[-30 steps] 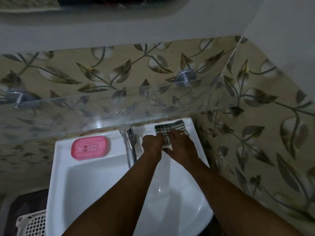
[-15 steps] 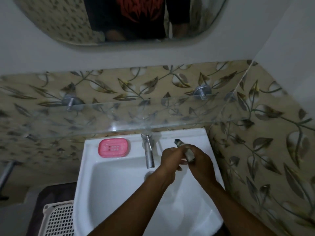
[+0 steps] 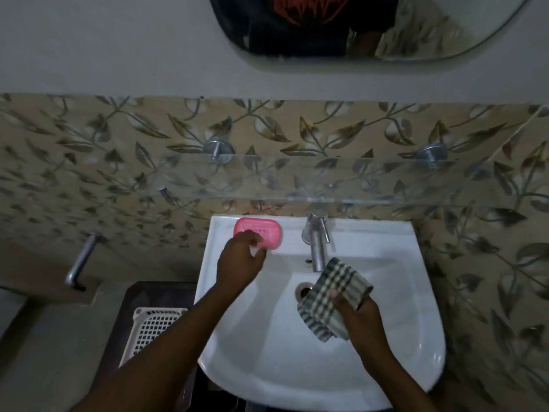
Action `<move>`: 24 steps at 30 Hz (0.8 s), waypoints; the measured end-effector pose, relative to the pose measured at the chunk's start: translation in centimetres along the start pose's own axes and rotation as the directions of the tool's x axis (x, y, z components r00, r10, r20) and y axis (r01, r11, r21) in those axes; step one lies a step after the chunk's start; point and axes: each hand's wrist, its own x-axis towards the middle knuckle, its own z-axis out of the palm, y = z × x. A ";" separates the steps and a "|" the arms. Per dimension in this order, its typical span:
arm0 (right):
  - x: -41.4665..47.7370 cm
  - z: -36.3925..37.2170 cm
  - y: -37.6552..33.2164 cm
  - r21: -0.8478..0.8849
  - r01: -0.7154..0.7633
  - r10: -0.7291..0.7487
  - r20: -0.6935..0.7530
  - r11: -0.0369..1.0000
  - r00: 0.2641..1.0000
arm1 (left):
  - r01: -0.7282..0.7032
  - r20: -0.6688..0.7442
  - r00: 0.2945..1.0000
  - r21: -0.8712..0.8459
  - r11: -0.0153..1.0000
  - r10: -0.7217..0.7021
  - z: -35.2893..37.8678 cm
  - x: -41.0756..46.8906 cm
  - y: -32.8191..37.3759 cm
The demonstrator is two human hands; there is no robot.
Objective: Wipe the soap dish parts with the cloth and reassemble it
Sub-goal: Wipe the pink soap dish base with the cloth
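1. While the pink soap dish [image 3: 258,237] sits assembled on the washbasin ledge [image 3: 368,233], left of the tap [image 3: 317,244], wiping appears not yet begun.
2. Left hand [image 3: 240,263] curls over its near edge; whether it grips cannot be told.
3. Right hand [image 3: 358,315] clutches the checked cloth [image 3: 332,295] above the bowl.
4. Dish parts are indistinguishable in dim light.

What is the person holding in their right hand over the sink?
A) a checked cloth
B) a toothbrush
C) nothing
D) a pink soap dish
A: the right hand grips a checked cloth above the sink, while the left hand reaches to the pink soap dish.
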 end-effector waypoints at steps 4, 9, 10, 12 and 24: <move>-0.4 2.4 -0.2 0.139 -0.097 0.086 0.084 0.985 0.993 | -0.191 0.154 0.977 0.347 0.918 0.145 0.3 3.8 -2.5; -0.6 3.7 -1.2 0.176 -0.133 0.114 0.116 0.975 0.987 | -0.454 0.419 0.871 0.488 0.746 0.256 0.9 8.1 -2.2; -0.5 3.8 -1.3 0.177 -0.133 0.113 0.118 0.975 0.987 | -0.479 0.460 0.853 0.500 0.722 0.247 1.2 8.8 -2.1; -0.4 3.8 -1.6 0.184 -0.131 0.111 0.114 0.974 0.987 | -0.506 0.522 0.825 0.515 0.692 0.215 1.6 9.8 -2.0; -0.5 2.8 -1.4 0.215 -0.158 0.143 0.085 0.964 0.986 | -0.508 0.593 0.793 0.514 0.691 0.142 0.9 11.3 -0.7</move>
